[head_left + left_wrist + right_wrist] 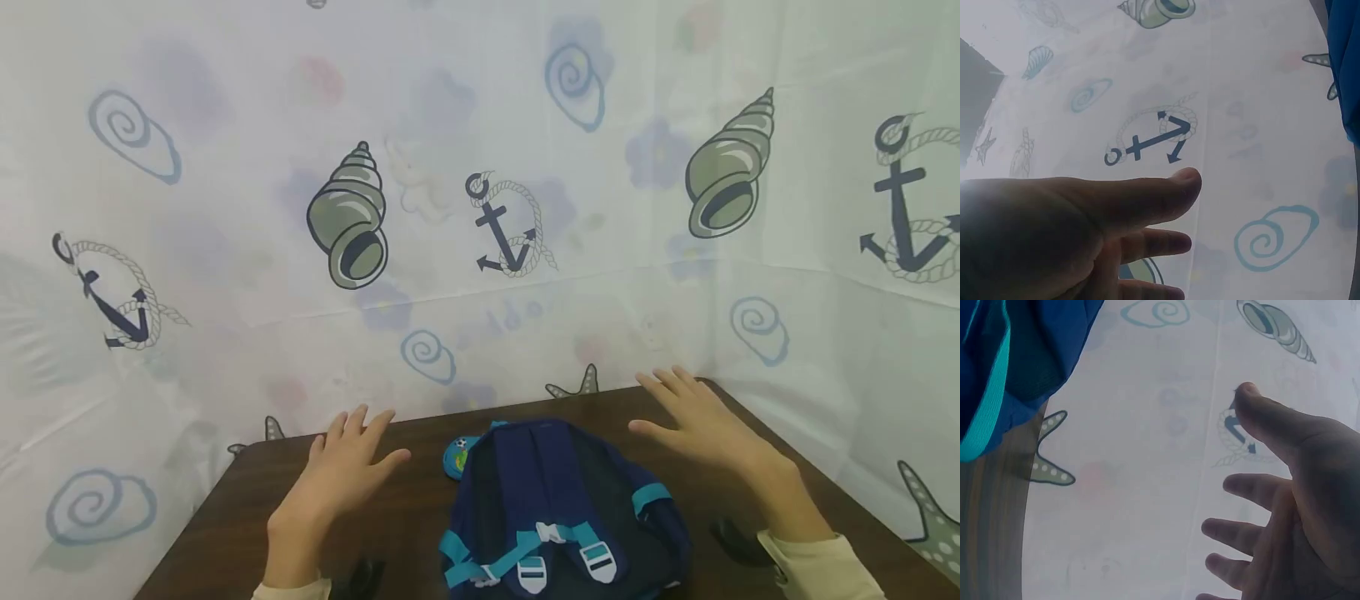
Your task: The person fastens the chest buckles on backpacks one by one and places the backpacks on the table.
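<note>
A dark blue backpack (555,500) with teal straps and white buckles lies on the brown table, its shoulder straps facing up. My left hand (337,483) is raised to the left of it, fingers spread, holding nothing. On the other side, my right hand (705,433) is held up with its fingers extended and nothing in it. Both hands are apart from the backpack. In the left wrist view the left hand (1085,231) shows its thumb and two fingers stretched out. The right wrist view has the right hand (1297,487) with straight fingers, and part of the backpack (1041,362) at upper left.
A small round blue piece with a colourful print (454,457) sits at the backpack's upper left edge. The brown table (247,492) reaches back to a white curtain (450,108) printed with shells and anchors, which also hangs along both sides.
</note>
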The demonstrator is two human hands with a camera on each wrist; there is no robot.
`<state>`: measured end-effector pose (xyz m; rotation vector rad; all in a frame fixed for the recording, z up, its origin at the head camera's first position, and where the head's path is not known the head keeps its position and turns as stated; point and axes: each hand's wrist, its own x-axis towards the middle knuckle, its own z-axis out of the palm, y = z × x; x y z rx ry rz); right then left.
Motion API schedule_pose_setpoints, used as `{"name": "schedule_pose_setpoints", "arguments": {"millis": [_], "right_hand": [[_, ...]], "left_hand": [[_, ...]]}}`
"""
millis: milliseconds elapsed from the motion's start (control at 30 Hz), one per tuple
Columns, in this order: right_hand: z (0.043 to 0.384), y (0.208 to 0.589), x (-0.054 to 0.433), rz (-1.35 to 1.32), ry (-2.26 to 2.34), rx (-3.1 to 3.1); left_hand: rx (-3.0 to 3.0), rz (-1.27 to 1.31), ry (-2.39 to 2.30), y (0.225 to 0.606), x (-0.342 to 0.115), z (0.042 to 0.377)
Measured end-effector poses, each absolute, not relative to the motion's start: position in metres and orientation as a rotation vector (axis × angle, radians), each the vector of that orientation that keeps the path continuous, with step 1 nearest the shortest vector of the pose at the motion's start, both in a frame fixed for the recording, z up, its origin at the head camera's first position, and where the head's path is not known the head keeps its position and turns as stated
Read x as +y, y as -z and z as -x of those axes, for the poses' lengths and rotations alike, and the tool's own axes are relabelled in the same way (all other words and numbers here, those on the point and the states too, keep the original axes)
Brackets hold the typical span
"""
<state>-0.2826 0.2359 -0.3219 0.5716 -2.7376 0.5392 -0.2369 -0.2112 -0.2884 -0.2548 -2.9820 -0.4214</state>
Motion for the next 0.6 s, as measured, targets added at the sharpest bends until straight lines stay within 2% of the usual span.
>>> {"name": "schedule_pose_setpoints", "arguments": {"millis": [600], "right_hand": [[0.268, 0.322, 0.226, -0.633, -0.605, -2.752]], "left_hand": [[-2.988, 0.316, 0.433, 0.294, -0.191, 0.230]]}}
